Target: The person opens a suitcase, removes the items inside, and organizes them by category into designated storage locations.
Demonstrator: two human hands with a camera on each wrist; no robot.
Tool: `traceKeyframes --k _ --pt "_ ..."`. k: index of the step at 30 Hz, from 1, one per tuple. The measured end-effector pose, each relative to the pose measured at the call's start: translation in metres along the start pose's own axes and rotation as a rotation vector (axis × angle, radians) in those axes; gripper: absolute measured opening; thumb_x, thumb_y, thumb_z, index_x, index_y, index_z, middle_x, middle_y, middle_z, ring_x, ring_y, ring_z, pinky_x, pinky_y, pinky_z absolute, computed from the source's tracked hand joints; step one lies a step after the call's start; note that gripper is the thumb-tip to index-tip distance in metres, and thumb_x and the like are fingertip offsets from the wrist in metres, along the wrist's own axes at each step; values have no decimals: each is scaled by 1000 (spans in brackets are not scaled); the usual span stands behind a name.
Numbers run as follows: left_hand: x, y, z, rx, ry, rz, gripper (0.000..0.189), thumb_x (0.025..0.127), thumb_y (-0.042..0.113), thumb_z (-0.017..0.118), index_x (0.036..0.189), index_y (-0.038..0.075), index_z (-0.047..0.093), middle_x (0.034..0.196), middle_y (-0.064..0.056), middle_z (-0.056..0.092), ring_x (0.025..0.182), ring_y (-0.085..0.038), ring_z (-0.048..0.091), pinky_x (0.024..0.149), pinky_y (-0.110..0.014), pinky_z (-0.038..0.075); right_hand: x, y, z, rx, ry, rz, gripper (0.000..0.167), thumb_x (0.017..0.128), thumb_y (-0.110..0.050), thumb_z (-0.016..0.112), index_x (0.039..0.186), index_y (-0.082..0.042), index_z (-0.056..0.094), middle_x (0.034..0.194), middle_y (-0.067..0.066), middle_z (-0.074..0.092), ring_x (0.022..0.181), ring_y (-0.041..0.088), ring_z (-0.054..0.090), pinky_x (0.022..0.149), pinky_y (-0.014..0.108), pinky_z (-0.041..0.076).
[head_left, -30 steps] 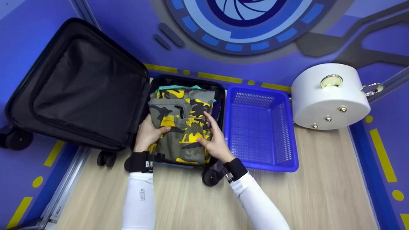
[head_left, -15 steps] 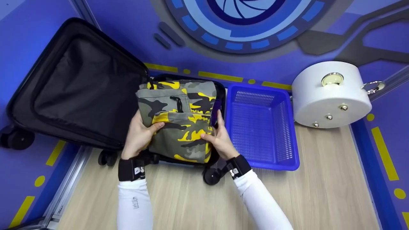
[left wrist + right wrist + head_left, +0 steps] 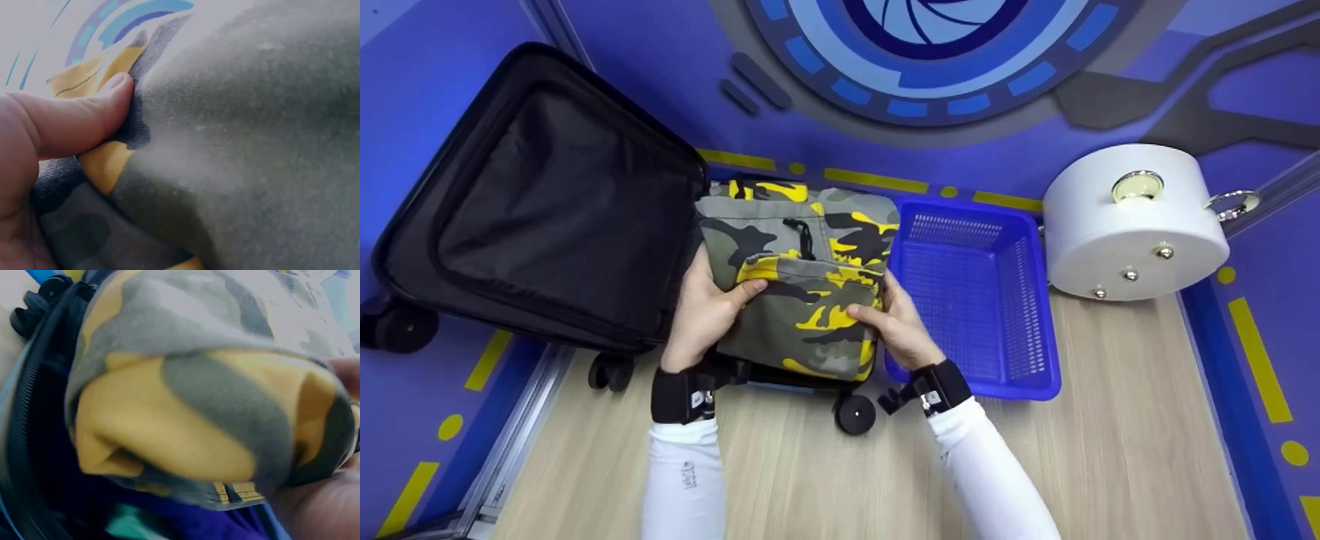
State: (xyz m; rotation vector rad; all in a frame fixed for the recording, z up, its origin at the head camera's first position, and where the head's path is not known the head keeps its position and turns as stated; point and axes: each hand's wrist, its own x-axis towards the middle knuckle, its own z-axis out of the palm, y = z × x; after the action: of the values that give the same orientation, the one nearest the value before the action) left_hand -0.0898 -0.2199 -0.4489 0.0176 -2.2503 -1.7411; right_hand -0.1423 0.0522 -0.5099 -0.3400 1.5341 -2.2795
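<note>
Folded grey, black and yellow camouflage trousers [image 3: 780,322] cover most of the packed half of an open black suitcase [image 3: 570,195]. My left hand [image 3: 701,315] grips their left side, thumb on top and fingers hidden beneath. At the opposite side my right hand [image 3: 906,330] holds them the same way. The left wrist view shows the left thumb [image 3: 107,112] pressing on the cloth. In the right wrist view the folded trousers [image 3: 191,410] hang over purple cloth [image 3: 242,523] and teal cloth [image 3: 129,520] inside the zippered suitcase edge [image 3: 28,399].
A blue plastic basket [image 3: 1046,322] stands right of the suitcase, close by my right hand. Beyond it a white round container [image 3: 1102,210] with metal rings lies on its side by the wall. A suitcase wheel [image 3: 855,414] juts out at the front.
The trousers have come up from the suitcase, shifting left and then right, with both hands holding them. They now hide the teal and purple cloth in the head view.
</note>
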Motion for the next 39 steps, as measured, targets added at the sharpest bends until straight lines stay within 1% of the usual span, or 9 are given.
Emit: traceKeyframes --k 5,11,15,19,26,29,34,35,39 --pt "5 25 23 -14 -32 32 94 86 8 85 160 -4 28 160 -19 42 149 -29 39 122 -36 28 -12 -33 -17 -17 63 -99 78 87 12 63 157 -2 32 132 16 64 105 27 71 90 43 60" --pt "14 49 64 -113 -126 100 81 87 9 84 153 -3 39 149 -18 55 138 -26 50 117 -35 36 -36 -72 -49 -105 150 -186 71 86 12 61 153 -2 41 125 13 68 99 24 72 86 40 61" --pt "19 51 89 -129 -199 87 84 88 13 84 156 -1 36 150 -16 55 138 -23 51 117 -33 36 -49 -84 -73 -160 188 -204 65 87 13 60 148 -4 46 122 13 67 96 22 72 82 37 61" --pt "23 42 109 -96 -265 13 89 91 18 81 160 -2 28 155 -18 49 142 -26 48 118 -34 35 -52 -82 -95 -191 231 -189 60 85 16 58 142 -3 50 117 11 67 91 20 71 79 33 61" --pt "29 18 140 85 -371 -226 99 99 29 70 162 -8 3 169 -26 14 156 -35 20 127 -40 18 -38 -72 -130 -370 343 -44 60 80 18 58 137 3 51 107 5 68 86 15 68 75 27 59" --pt "31 6 155 149 -452 -299 97 103 32 64 161 -8 -2 169 -27 7 153 -38 27 126 -39 19 -31 -69 -144 -493 360 36 67 80 16 58 145 3 47 112 8 64 79 13 63 66 24 56" --pt "34 -13 175 249 -575 -381 94 106 30 57 160 -10 -8 168 -29 14 150 -36 36 124 -37 27 -21 -58 -160 -614 288 175 86 83 14 58 162 -4 29 137 25 51 67 9 53 54 22 48" --pt "35 -16 178 276 -600 -392 93 107 29 57 160 -9 -9 167 -30 17 153 -33 30 124 -38 27 -20 -56 -162 -639 264 205 88 84 14 58 164 -4 24 141 27 49 71 9 54 57 22 49" --pt "38 -22 190 403 -668 -367 86 106 20 57 160 -11 -2 163 -33 27 151 -35 33 122 -38 30 -14 -46 -167 -762 206 326 92 91 9 59 166 -3 7 152 35 39 86 19 59 67 23 53"
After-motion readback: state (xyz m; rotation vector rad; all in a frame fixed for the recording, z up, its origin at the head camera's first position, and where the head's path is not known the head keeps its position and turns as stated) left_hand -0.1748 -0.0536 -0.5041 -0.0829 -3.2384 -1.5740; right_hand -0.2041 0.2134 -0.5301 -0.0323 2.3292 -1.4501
